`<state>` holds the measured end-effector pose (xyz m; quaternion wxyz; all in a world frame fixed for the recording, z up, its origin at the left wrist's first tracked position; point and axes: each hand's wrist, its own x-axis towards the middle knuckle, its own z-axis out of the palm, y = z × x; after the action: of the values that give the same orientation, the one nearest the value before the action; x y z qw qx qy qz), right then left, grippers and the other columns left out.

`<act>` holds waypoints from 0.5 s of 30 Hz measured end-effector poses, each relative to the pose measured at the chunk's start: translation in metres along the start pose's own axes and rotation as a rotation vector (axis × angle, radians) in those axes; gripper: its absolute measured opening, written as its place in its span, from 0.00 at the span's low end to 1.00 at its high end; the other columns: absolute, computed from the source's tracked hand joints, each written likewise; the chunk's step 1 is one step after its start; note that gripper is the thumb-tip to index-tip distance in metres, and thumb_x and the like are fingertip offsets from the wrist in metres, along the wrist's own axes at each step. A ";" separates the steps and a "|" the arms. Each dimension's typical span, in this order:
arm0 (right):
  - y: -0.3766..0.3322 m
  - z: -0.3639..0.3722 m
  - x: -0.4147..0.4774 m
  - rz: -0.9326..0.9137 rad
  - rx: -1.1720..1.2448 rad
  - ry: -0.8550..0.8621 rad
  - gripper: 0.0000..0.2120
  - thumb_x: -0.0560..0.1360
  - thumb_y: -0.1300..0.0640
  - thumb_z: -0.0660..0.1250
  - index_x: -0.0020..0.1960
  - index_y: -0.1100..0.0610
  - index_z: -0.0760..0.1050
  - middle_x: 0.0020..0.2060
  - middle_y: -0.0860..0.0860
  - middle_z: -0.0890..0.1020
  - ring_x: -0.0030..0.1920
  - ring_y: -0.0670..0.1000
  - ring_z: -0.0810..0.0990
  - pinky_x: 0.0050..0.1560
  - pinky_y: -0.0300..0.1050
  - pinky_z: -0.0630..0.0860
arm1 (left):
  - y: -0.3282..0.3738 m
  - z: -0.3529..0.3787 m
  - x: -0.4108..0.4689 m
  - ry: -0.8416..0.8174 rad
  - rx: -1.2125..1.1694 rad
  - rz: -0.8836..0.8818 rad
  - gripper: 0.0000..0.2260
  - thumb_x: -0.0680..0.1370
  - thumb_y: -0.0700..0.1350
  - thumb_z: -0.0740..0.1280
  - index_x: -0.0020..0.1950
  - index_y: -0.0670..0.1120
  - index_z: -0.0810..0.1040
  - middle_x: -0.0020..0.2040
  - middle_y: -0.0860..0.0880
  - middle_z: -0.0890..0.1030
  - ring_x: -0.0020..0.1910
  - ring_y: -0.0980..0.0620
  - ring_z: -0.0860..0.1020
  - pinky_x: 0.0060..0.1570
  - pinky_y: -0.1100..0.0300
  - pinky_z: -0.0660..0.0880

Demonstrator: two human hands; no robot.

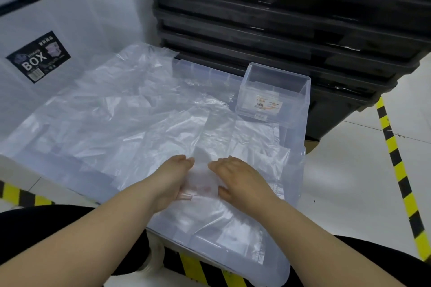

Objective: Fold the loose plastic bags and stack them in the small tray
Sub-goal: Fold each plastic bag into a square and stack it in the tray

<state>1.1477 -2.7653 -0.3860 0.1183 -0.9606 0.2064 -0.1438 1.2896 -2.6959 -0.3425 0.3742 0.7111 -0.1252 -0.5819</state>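
One wide-angle head camera looks forward and down, close over the plastic bags (140,112).

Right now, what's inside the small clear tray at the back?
Inside the small tray, an orange-printed label shows near the bottom through the clear wall. Whether it sits on folded bags or the tray floor cannot be told.
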 end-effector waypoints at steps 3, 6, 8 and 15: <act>-0.005 0.005 0.000 -0.051 0.016 0.010 0.13 0.57 0.61 0.74 0.41 0.58 0.82 0.36 0.50 0.84 0.37 0.50 0.83 0.40 0.39 0.78 | -0.003 -0.010 -0.009 -0.105 -0.067 -0.052 0.14 0.82 0.44 0.52 0.64 0.39 0.67 0.48 0.40 0.76 0.37 0.47 0.79 0.21 0.66 0.71; -0.006 0.008 0.001 -0.094 -0.008 0.013 0.14 0.63 0.60 0.58 0.35 0.56 0.83 0.34 0.49 0.84 0.37 0.49 0.84 0.35 0.37 0.78 | -0.006 -0.021 -0.017 -0.147 -0.076 -0.059 0.14 0.81 0.39 0.54 0.66 0.49 0.61 0.40 0.41 0.77 0.34 0.46 0.78 0.22 0.63 0.74; -0.004 0.008 0.000 -0.085 -0.010 0.024 0.08 0.61 0.61 0.65 0.34 0.56 0.83 0.35 0.49 0.85 0.38 0.49 0.84 0.34 0.38 0.78 | -0.009 -0.028 -0.019 -0.189 0.064 -0.035 0.21 0.80 0.34 0.54 0.69 0.52 0.59 0.42 0.41 0.82 0.33 0.48 0.82 0.26 0.60 0.77; 0.000 0.006 0.001 -0.074 -0.002 0.063 0.10 0.63 0.59 0.63 0.34 0.55 0.83 0.37 0.48 0.85 0.38 0.48 0.84 0.36 0.38 0.79 | -0.030 -0.048 0.015 0.157 1.314 1.093 0.28 0.61 0.41 0.70 0.60 0.53 0.72 0.52 0.47 0.80 0.50 0.51 0.74 0.40 0.58 0.77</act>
<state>1.1506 -2.7649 -0.3912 0.1052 -0.9627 0.1747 -0.1781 1.3308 -2.6659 -0.3722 0.1218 0.6617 -0.7357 -0.0783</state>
